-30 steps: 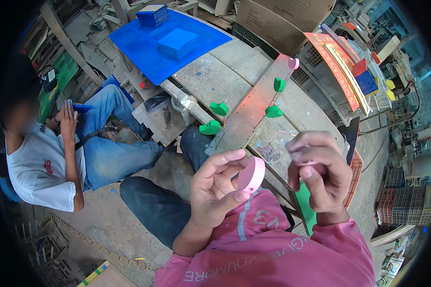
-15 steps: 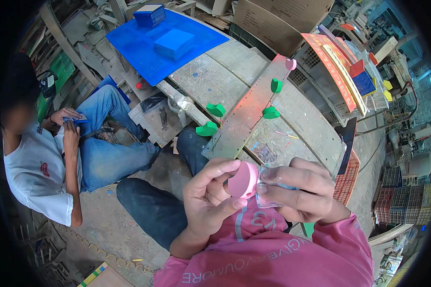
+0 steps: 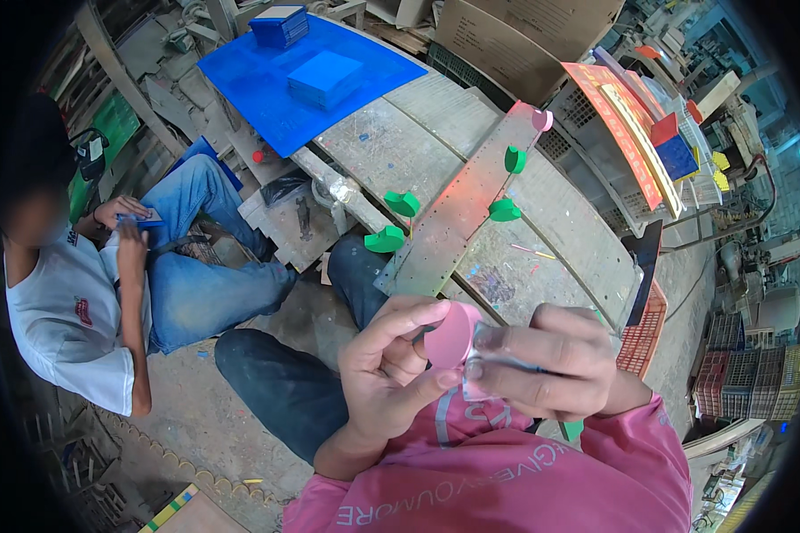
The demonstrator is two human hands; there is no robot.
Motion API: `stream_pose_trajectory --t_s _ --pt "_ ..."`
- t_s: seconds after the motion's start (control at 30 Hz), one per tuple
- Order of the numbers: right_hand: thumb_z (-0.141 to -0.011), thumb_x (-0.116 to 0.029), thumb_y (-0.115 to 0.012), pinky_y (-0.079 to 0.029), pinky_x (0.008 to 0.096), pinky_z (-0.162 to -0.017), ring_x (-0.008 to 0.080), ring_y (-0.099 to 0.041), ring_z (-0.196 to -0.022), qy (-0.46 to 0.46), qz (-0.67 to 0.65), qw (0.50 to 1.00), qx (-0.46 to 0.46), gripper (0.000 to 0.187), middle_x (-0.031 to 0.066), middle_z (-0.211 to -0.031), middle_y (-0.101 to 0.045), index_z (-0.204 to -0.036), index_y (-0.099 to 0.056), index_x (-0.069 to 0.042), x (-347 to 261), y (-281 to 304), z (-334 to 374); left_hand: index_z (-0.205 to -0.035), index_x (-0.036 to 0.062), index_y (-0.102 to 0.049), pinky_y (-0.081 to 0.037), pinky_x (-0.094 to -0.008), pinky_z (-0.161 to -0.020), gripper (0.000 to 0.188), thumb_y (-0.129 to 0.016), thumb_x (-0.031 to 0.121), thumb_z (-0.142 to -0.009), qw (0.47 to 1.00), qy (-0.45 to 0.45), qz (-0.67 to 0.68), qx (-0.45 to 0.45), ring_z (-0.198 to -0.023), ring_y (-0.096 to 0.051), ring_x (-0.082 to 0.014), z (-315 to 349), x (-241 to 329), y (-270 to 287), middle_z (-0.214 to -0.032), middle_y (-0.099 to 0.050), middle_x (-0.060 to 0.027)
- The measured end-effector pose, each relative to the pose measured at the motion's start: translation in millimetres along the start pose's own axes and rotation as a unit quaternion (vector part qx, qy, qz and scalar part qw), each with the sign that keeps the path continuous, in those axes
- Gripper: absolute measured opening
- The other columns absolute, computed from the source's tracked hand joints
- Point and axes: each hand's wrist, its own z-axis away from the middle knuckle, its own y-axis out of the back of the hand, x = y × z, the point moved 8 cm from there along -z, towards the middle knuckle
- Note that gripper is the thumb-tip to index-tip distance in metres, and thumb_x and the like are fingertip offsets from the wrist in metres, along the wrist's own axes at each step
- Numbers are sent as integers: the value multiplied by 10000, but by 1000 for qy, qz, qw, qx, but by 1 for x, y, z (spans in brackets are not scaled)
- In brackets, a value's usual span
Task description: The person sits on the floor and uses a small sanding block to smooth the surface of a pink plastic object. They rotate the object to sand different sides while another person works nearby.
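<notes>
A pink, rounded wooden piece point(image 3: 448, 338) is pinched between the thumb and fingers of my left hand point(image 3: 389, 354), in front of my chest. My right hand point(image 3: 553, 360) is closed on a folded pale sheet point(image 3: 480, 384) and presses it against the piece's right edge. Fingers cover most of the sheet, so I cannot tell its material. Beyond my hands, a long perforated board point(image 3: 453, 209) lies across the bench and bears several green shaped pieces point(image 3: 504, 210). Another pink piece point(image 3: 542, 119) stands at the board's far end.
A slatted wooden bench point(image 3: 409, 124) carries a blue sheet point(image 3: 267, 107) with stacked blue panels point(image 3: 324, 78). To the left sits a co-worker point(image 3: 76, 302) handling a small blue-edged panel. Cardboard boxes point(image 3: 507, 49) stand behind the bench; an orange crate point(image 3: 642, 333) is at the right.
My right hand has shifted slightly left and down with the folded sheet along the pink piece's edge. The pink piece has turned a little. The co-worker's hand has moved over the panel.
</notes>
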Motion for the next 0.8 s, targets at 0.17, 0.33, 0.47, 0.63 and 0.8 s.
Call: stream_pose_trajectory --t_s 0.17,0.33,0.47,0.63,0.8 --pt "-649 -141 -633 -286 207 -357 94 -368 -480 -11 31 999 17 230 80 -934 -641 -853 -701 -60 4 3 -2 -1203 -98 -473 -492 -325 -896 499 -664 -112 -742 1000 0 -4 -3 -1093 -522 -220 -1 -1 1 -1179 -468 -162" --pt "-608 -54 -682 -256 225 -358 101 -384 -452 -12 29 999 -9 250 127 -886 -622 -857 -709 -47 5 2 -1 -1201 -103 -476 -484 -322 -904 489 -661 -106 -748 1000 -5 -15 0 -1082 -530 -221 -2 0 1 -1172 -474 -165" --pt "-615 -53 -688 -256 219 -359 94 -374 -452 14 20 999 -34 255 118 -889 -625 -869 -713 -62 -3 -1 -3 -1197 -106 -479 -481 -322 -906 479 -656 -106 -752 1000 -1 -14 3 -1082 -532 -224 -1 0 2 -1168 -478 -168" --pt "-623 -64 -685 -268 215 -359 90 -376 -449 -1 46 999 -27 252 111 -885 -627 -873 -715 -72 4 0 -4 -1193 -115 -476 -483 -334 -908 471 -653 -103 -756 1000 -1 -17 5 -1086 -532 -231 -2 -2 3 -1172 -478 -170" --pt "-632 -22 -651 -308 236 -370 113 -439 -471 -29 49 998 -41 247 110 -896 -626 -868 -708 -65 7 1 -5 -1197 -116 -472 -476 -344 -927 475 -651 -99 -758 1000 2 -15 2 -1105 -527 -241 -3 -2 2 -1176 -479 -170"
